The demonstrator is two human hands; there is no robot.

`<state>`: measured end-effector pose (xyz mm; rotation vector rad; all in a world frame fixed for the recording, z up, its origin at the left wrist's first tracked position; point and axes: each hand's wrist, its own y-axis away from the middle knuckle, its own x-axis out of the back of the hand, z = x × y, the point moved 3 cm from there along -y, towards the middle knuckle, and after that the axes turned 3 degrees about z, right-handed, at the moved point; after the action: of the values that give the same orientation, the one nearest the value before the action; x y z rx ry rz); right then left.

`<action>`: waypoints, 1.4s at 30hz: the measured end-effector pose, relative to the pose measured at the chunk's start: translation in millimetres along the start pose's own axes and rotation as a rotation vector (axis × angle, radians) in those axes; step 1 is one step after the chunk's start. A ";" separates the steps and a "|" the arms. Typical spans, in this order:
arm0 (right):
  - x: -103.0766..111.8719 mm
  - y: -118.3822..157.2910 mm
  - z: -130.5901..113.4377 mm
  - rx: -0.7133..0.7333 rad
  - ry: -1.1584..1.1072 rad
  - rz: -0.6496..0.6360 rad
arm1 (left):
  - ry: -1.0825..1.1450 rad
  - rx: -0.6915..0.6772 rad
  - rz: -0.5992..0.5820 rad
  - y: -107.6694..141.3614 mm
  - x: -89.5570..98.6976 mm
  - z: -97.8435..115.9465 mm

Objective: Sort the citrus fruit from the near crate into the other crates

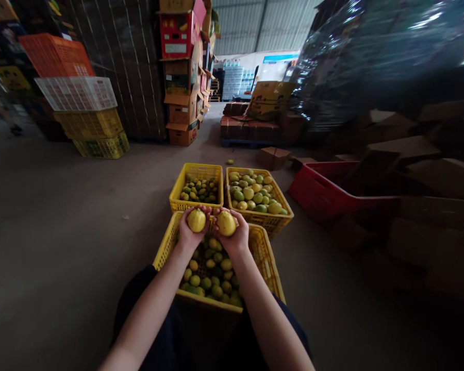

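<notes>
My left hand (188,236) is cupped around a yellow lemon (196,220). A second yellow lemon (226,223) rests in my right hand (238,238), whose fingers curl round its sides. The hands are close together, palms up, above the far part of a yellow plastic crate (269,260). Inside that crate lie many green and yellow lemons (216,291), partly hidden by my forearms. Just beyond my hands stand two more yellow crates: the left crate (175,203) holds smaller, darker fruit, and the right crate (280,219) is filled with larger yellow-green ones.
A red crate (317,193) and loose cardboard boxes (429,226) are to the right. One fruit (230,162) lies on the floor beyond the crates. Stacked plastic crates (77,93) stand at left, with a tall stack of cartons (180,77) behind.
</notes>
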<state>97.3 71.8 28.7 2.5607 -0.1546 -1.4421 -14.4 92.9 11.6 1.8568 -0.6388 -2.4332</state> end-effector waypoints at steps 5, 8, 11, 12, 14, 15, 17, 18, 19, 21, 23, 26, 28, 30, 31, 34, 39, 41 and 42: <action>18.9 -13.6 6.7 -0.044 -0.119 0.136 | 0.011 -0.032 -0.034 -11.0 8.0 2.8; 22.5 -18.7 5.1 -0.002 -0.191 0.151 | 0.017 -0.049 -0.037 -17.3 10.3 -1.4; 22.1 -23.4 3.8 0.075 -0.218 0.134 | 0.019 -0.055 -0.033 -22.0 8.6 -8.3; 22.2 -25.2 4.5 0.090 -0.228 0.138 | 0.025 -0.053 -0.037 -23.1 7.5 -10.6; 23.6 -29.2 7.5 0.094 -0.259 0.168 | 0.042 -0.045 -0.047 -25.0 5.6 -14.2; 24.7 -31.4 9.5 0.089 -0.277 0.186 | 0.053 -0.044 -0.050 -25.7 4.8 -15.3; 26.8 -35.7 12.8 0.086 -0.305 0.203 | 0.068 -0.045 -0.047 -27.0 4.0 -16.6; 27.5 -37.6 13.8 0.090 -0.307 0.196 | 0.072 -0.045 -0.045 -27.5 3.8 -16.9; 28.0 -39.3 14.3 0.095 -0.300 0.184 | 0.074 -0.046 -0.044 -28.0 3.5 -17.0; 28.4 -41.3 14.1 0.103 -0.279 0.159 | 0.074 -0.042 -0.044 -28.5 2.8 -17.0; 28.0 -41.4 12.6 0.106 -0.269 0.155 | 0.073 -0.036 -0.040 -28.6 1.9 -17.3; 25.6 -39.0 10.2 0.089 -0.295 0.169 | 0.065 -0.027 -0.027 -28.2 0.3 -17.8; 23.5 -36.7 9.0 0.073 -0.304 0.171 | 0.064 -0.021 -0.018 -27.6 -0.8 -18.0; 22.0 -34.6 8.2 0.071 -0.290 0.161 | 0.075 -0.013 -0.012 -26.6 -1.5 -18.1; 21.5 -33.6 7.9 0.074 -0.280 0.153 | 0.082 -0.007 -0.013 -26.0 -1.7 -18.0; 21.3 -30.8 8.1 0.062 -0.266 0.151 | 0.106 0.009 -0.002 -24.6 -0.1 -17.9; 20.5 -26.7 12.1 -0.038 -0.265 0.264 | 0.088 0.005 0.105 -25.1 7.9 -19.0; 19.7 -26.3 14.6 -0.057 -0.253 0.323 | 0.076 0.012 0.155 -25.0 10.3 -20.3; 19.5 -26.5 16.0 -0.056 -0.248 0.351 | 0.076 0.014 0.172 -24.6 11.0 -20.9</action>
<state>93.6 92.1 -1.5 2.1634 -0.5607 -1.5854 7.4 106.2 -11.0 1.8072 -0.7771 -2.2463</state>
